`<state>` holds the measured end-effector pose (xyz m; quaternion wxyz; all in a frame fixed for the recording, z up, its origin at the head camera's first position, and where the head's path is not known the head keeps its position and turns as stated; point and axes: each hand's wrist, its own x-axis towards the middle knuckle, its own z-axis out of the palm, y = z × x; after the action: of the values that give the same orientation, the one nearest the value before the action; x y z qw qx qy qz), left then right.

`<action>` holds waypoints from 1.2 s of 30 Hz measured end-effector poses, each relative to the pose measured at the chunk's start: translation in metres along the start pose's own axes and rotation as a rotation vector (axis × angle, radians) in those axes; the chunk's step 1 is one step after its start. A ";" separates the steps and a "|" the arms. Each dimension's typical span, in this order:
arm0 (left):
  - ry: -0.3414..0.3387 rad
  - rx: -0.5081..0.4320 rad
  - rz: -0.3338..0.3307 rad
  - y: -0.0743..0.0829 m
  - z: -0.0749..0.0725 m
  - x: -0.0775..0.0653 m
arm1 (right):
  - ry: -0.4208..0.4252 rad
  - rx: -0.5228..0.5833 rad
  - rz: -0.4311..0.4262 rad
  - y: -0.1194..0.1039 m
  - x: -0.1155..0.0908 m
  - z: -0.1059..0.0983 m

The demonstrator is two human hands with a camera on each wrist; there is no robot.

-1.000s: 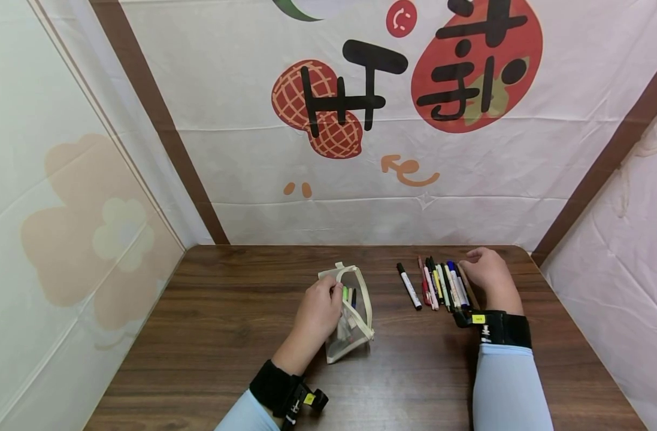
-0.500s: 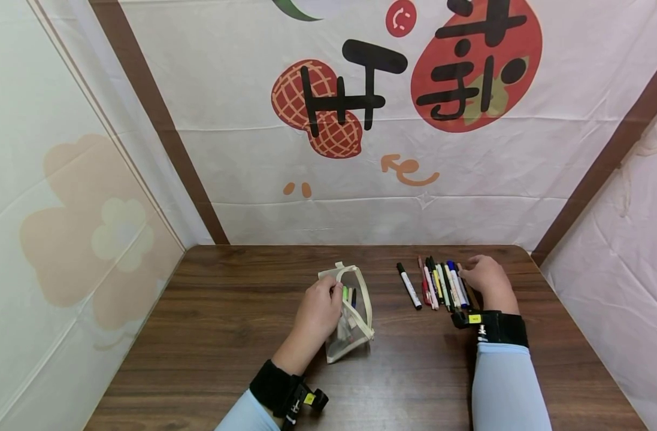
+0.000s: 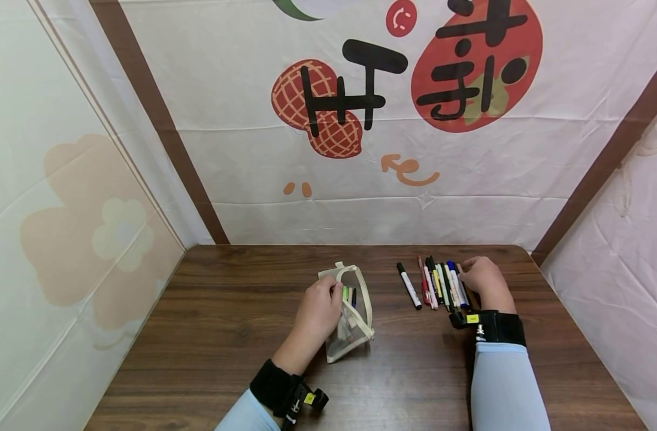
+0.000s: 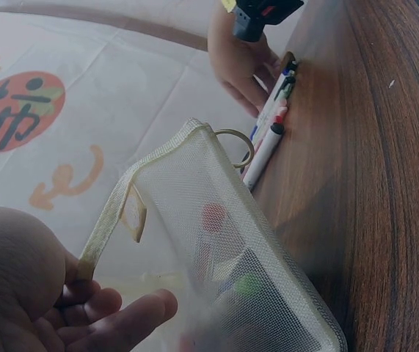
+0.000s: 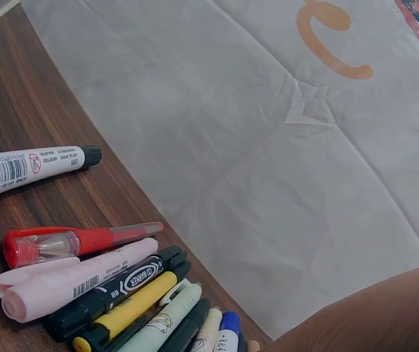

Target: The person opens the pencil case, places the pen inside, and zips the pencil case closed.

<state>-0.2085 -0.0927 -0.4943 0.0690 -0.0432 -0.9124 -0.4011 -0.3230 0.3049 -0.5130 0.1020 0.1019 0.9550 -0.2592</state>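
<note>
The left hand [image 3: 317,305] grips the pale rim of a mesh pouch [image 3: 339,348], its fingers curled in at the edge; the pouch sits near the middle of the worktop [image 3: 242,299], its mouth gaping. A green-topped pen [image 3: 345,293] and a dark pen [image 3: 353,297] show at that mouth, and red and green patches are visible through the mesh. A metal-coloured ring [image 4: 249,152] hangs at one corner of the pouch. The right hand [image 3: 486,281] is bent down at the right-hand end of a row of pens [image 3: 441,287], beside the blue-capped pen [image 5: 227,334]; its fingertips are hidden, so how far they are spread and whether they have hold of a pen cannot be told. The row lies side by side to the right of the pouch and includes a red pen [image 5: 92,243], a pink pen [image 5: 84,280], a black marker [image 5: 121,290] and a yellow marker [image 5: 139,308]. A white marker with a black cap [image 3: 409,287] lies between pouch and row, apart from both.
</note>
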 end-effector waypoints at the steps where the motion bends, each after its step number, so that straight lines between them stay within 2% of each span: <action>1: 0.000 -0.001 0.000 0.000 0.000 0.000 | -0.005 0.000 -0.006 0.000 0.001 0.000; 8: 0.003 0.000 0.001 -0.001 0.000 0.001 | -0.026 0.028 0.002 0.000 0.000 -0.002; 17: 0.001 -0.001 -0.007 -0.002 0.000 0.001 | 0.059 0.061 -0.025 -0.004 -0.003 -0.005; 22: 0.005 -0.004 -0.003 -0.003 0.000 0.001 | 0.076 0.112 -0.084 -0.012 -0.006 -0.014; 29: 0.000 -0.004 -0.003 -0.003 0.000 0.001 | 0.030 0.328 -0.200 -0.038 -0.016 -0.014; 36: -0.004 -0.001 -0.007 -0.003 0.000 0.002 | -0.047 0.469 -0.262 -0.071 -0.020 0.005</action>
<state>-0.2104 -0.0950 -0.4959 0.0658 -0.0407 -0.9124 -0.4019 -0.3210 0.2397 -0.4793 0.0634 -0.0076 0.8713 -0.4866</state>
